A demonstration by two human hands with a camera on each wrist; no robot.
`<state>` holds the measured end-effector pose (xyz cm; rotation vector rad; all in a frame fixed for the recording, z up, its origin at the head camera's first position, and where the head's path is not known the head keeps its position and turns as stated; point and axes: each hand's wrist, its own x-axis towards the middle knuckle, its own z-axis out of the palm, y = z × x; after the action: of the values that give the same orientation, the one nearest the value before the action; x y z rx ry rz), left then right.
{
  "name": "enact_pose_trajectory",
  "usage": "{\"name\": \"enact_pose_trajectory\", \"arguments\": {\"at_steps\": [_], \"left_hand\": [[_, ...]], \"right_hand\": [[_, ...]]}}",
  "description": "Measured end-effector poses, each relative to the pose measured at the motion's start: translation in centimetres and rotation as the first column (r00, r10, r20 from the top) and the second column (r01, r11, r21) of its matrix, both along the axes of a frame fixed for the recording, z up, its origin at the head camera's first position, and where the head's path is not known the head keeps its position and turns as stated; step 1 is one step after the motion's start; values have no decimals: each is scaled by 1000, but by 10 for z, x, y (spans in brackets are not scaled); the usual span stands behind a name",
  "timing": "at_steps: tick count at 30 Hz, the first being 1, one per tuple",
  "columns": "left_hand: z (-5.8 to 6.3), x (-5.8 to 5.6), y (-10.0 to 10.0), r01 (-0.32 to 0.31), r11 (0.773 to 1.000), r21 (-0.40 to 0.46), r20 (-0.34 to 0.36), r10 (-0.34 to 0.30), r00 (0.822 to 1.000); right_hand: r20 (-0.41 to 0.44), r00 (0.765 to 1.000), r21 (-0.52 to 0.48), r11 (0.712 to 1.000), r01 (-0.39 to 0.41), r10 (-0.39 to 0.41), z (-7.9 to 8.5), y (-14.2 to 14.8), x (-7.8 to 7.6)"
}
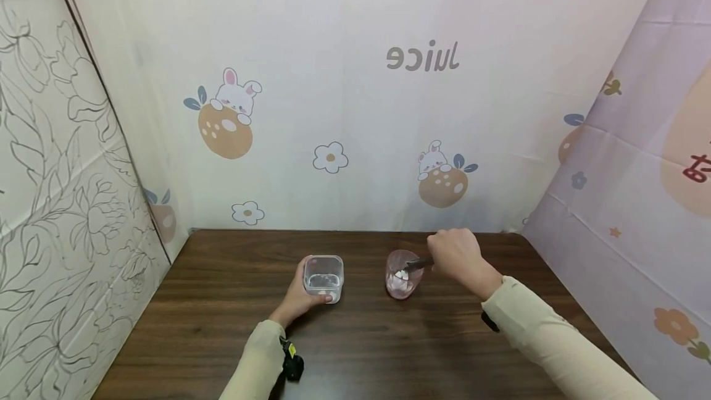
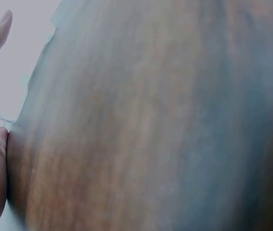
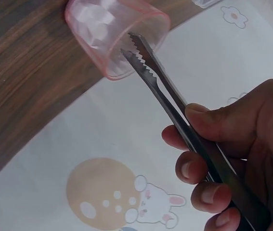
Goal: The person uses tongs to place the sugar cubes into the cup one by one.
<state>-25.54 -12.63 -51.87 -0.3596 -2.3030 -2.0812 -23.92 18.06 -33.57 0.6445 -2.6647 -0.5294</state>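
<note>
My left hand (image 1: pixel 298 297) grips a clear square plastic container (image 1: pixel 324 279), its thumb across the near wall and fingers at the left side. The left wrist view catches only part of that container (image 2: pixel 18 67), pale and washed out. In my right hand (image 1: pixel 458 257) is a pair of metal tongs (image 3: pixel 171 109), held between thumb and curled fingers. Their toothed tips stand slightly apart at the mouth of a see-through pink cup (image 1: pixel 398 291). White faceted pieces (image 3: pixel 97 21) lie inside the cup. Nothing shows between the tong tips in the right wrist view.
Both vessels are over a dark brown wooden table (image 1: pixel 355 350), the cup to the right of the container. Behind the table hangs a pale printed curtain (image 1: pixel 333 79) with rabbits and fruit. More printed cloth (image 1: pixel 627 202) closes off the right side, and a floral sheet (image 1: pixel 66 190) the left.
</note>
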Motion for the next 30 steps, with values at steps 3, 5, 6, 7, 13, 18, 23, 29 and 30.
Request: {"name": "enact_pose_trajectory", "arguments": {"at_steps": [3, 5, 6, 7, 13, 18, 23, 29, 30], "left_hand": [[0, -1, 0, 0, 1000, 2, 1, 0, 1000], [0, -1, 0, 3, 1000, 10, -4, -3, 1000], [-1, -1, 0, 4, 1000, 14, -8, -4, 1000], [-1, -1, 1, 3, 1000, 14, -10, -3, 1000], [-1, 0, 1, -1, 1000, -3, -17, 1, 1000], [-3, -1, 1, 5, 1000, -4, -25, -5, 1000], [-3, -1, 1, 11, 1000, -5, -15, -11, 1000], [-3, -3, 0, 16, 1000, -9, -31, -17, 999], [-3, -3, 0, 17, 1000, -8, -37, -17, 999]], "right_hand": [[-14, 1000, -26, 1000, -11, 11, 2, -2, -2], [-27, 999, -47, 999, -22, 20, 4, -3, -3], [-32, 999, -59, 998, -28, 26, 5, -4, -3], [-41, 999, -67, 997, -36, 34, 7, -6, -3], [-72, 995, -96, 993, -69, 62, 14, -15, -3], [-66, 995, -116, 990, -84, 77, 18, -25, -2], [-72, 993, -112, 988, -105, 97, 16, -36, -3], [-66, 986, -125, 979, -163, 155, 10, -56, -3], [-55, 985, -124, 978, -167, 162, 8, -60, -3]]}}
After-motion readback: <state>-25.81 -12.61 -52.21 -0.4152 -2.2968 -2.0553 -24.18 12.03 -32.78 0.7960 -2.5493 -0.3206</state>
